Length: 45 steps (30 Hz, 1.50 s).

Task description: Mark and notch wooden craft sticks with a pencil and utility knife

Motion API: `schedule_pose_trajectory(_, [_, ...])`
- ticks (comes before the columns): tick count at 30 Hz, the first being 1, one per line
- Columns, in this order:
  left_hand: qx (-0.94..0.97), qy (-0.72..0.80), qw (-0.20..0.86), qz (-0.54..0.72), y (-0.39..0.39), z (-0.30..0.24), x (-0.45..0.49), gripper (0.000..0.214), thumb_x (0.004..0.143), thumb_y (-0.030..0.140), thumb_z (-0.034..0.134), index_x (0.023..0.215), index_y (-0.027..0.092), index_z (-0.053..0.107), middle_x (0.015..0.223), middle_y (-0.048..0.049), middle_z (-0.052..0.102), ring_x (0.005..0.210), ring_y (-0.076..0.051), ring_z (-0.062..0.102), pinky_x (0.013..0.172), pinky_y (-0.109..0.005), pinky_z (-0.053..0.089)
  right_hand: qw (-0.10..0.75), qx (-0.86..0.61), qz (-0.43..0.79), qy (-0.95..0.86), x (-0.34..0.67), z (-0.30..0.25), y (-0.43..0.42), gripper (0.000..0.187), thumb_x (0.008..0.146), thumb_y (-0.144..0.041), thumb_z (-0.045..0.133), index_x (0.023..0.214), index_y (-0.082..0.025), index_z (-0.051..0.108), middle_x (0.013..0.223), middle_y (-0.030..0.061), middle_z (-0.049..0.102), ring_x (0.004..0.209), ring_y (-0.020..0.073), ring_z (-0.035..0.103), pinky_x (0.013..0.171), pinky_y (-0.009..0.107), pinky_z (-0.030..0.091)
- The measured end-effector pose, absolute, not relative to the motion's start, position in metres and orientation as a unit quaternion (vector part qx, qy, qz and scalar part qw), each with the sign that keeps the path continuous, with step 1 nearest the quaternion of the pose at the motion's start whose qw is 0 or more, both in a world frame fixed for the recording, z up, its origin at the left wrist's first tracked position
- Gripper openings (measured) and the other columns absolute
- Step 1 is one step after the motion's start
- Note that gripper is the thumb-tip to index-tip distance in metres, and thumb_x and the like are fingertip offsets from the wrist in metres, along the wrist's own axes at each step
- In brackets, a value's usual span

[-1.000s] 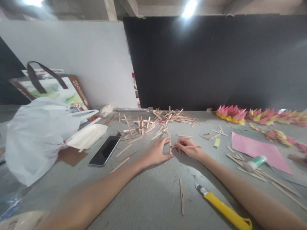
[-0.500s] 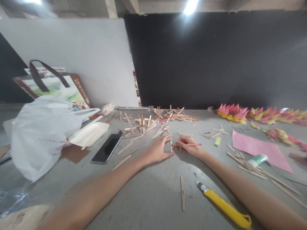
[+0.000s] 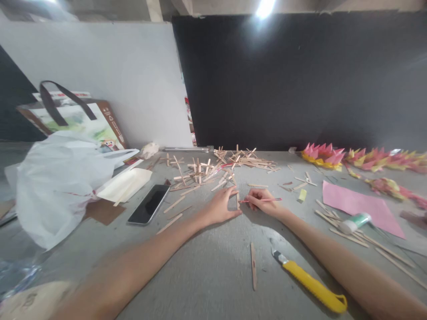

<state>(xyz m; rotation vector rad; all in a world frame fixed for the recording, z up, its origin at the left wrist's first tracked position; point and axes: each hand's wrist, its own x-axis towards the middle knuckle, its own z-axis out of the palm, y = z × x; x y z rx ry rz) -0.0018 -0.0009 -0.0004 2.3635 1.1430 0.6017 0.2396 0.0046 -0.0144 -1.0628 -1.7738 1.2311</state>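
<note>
in the head view, a dull grey table [image 3: 200,275], its top scuffed and speckled, runs back to a smooth white panel [image 3: 126,80] on the left and a broad matte black panel [image 3: 300,84] on the right, under a glaring white ceiling lamp [image 3: 265,8]. near the table's middle, the left hand [image 3: 222,206] is curved like a c, fingertips and thumb on the two ends of a short, flat, pale wooden stick [image 3: 238,201] lying on the table between the hands. the right hand [image 3: 262,202] is closed around a thin, straight red pencil [image 3: 274,199], its tip at the stick's side. beyond them spreads a tangled heap of bare wooden sticks [image 3: 256,162], many crossed over one another. to the left lie a glossy black smartphone [image 3: 149,204], a cream-coloured shallow tray [image 3: 133,183] and a crumpled, translucent white plastic bag [image 3: 56,182]. to the right are a spiky ring of folded pink and yellow paper [image 3: 322,156], a flat pink sheet [image 3: 360,203] and a white-and-green cylinder [image 3: 356,223]. nearer the person, a ridged yellow utility knife [image 3: 310,282] lies slantwise, just beside the right forearm
</note>
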Motion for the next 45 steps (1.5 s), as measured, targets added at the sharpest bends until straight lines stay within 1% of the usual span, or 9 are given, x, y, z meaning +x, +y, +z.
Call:
schedule_pose_trajectory(4, [0.855,0.404,0.223,0.238,0.002,-0.005,-0.003,0.075,0.092,0.052,0.070,0.153,0.021,0.040,0.149,-0.0162,0.058,0.146,-0.035,0.046,0.119,-0.054,0.040,0.430,-0.432,0.477,-0.633,0.240,-0.013,0.006,0.040,0.093,-0.058,0.063,0.082,-0.019,0.062,0.061,-0.0016,0.062,0.045,0.0096,0.049,0.045,0.023,0.033])
schedule_pose_trajectory(7, [0.831,0.413,0.207,0.310,0.006,-0.009,-0.004,0.045,0.103,0.026,0.046,0.148,0.021,0.046,0.148,-0.0150,0.057,0.141,-0.028,0.052,0.119,-0.051,0.042,0.462,-0.460,0.468,-0.596,0.239,-0.011,0.007,0.040,0.090,-0.059,0.064,0.085,-0.019,0.062,0.063,-0.0025,0.062,0.044,0.0093,0.048,0.043,0.023,0.032])
schedule_pose_trajectory(10, [0.839,0.397,0.177,0.328,0.009,-0.011,-0.005,0.050,0.091,0.003,0.043,0.137,0.018,0.057,0.144,-0.0141,0.060,0.140,-0.025,0.053,0.120,-0.049,0.042,0.470,-0.477,0.464,-0.579,0.239,-0.009,0.006,0.039,0.089,-0.059,0.063,0.084,-0.020,0.062,0.060,-0.0033,0.060,0.043,0.0100,0.047,0.042,0.023,0.032])
schedule_pose_trajectory(14, [0.895,0.336,0.144,0.256,0.005,-0.009,-0.004,0.053,0.080,-0.005,0.043,0.118,0.021,0.070,0.148,-0.0074,0.061,0.146,-0.022,0.048,0.125,-0.048,0.038,0.477,-0.485,0.455,-0.574,0.240,-0.007,0.006,0.037,0.088,-0.057,0.064,0.082,-0.020,0.062,0.058,-0.0035,0.059,0.043,0.0104,0.047,0.041,0.024,0.032])
schedule_pose_trajectory(19, [0.923,0.320,0.110,0.183,-0.005,-0.002,-0.003,0.049,0.089,0.001,0.045,0.128,0.020,0.069,0.151,-0.0087,0.059,0.145,-0.023,0.050,0.123,-0.046,0.041,0.479,-0.488,0.447,-0.577,0.242,-0.009,0.007,0.035,0.089,-0.054,0.063,0.083,-0.020,0.063,0.058,-0.0035,0.059,0.044,0.0106,0.047,0.042,0.024,0.033])
schedule_pose_trajectory(24, [0.921,0.325,0.055,0.206,-0.014,0.003,0.000,0.043,0.099,0.010,0.044,0.135,0.022,0.063,0.143,-0.0109,0.061,0.142,-0.025,0.050,0.119,-0.050,0.045,0.479,-0.488,0.442,-0.580,0.243,-0.012,0.009,0.030,0.090,-0.049,0.062,0.082,-0.020,0.063,0.058,-0.0038,0.059,0.044,0.0106,0.048,0.042,0.023,0.033])
schedule_pose_trajectory(32, [0.870,0.409,-0.001,0.276,-0.023,-0.006,0.002,0.053,0.090,0.001,0.045,0.141,0.014,0.054,0.144,-0.0185,0.052,0.143,-0.032,0.046,0.118,-0.054,0.044,0.474,-0.490,0.444,-0.581,0.242,-0.008,0.007,0.030,0.092,-0.049,0.060,0.083,-0.020,0.063,0.058,-0.0040,0.058,0.043,0.0109,0.047,0.042,0.024,0.032])
schedule_pose_trajectory(38, [0.911,0.360,0.025,0.197,-0.030,0.000,0.005,0.045,0.104,0.028,0.050,0.149,0.029,0.054,0.158,-0.0126,0.045,0.149,-0.033,0.040,0.124,-0.059,0.034,0.479,-0.459,0.444,-0.602,0.243,-0.015,0.008,0.029,0.094,-0.049,0.060,0.094,-0.020,0.065,0.065,-0.0031,0.062,0.044,0.0111,0.050,0.042,0.024,0.037])
schedule_pose_trajectory(45, [0.916,0.361,0.037,0.170,-0.026,0.001,0.003,0.044,0.105,0.032,0.048,0.149,0.029,0.055,0.161,-0.0129,0.043,0.150,-0.032,0.039,0.123,-0.058,0.036,0.403,-0.420,0.424,-0.694,0.242,-0.016,0.003,0.030,0.098,-0.048,0.058,0.091,-0.020,0.067,0.062,-0.0012,0.065,0.048,0.0121,0.056,0.049,0.023,0.044])
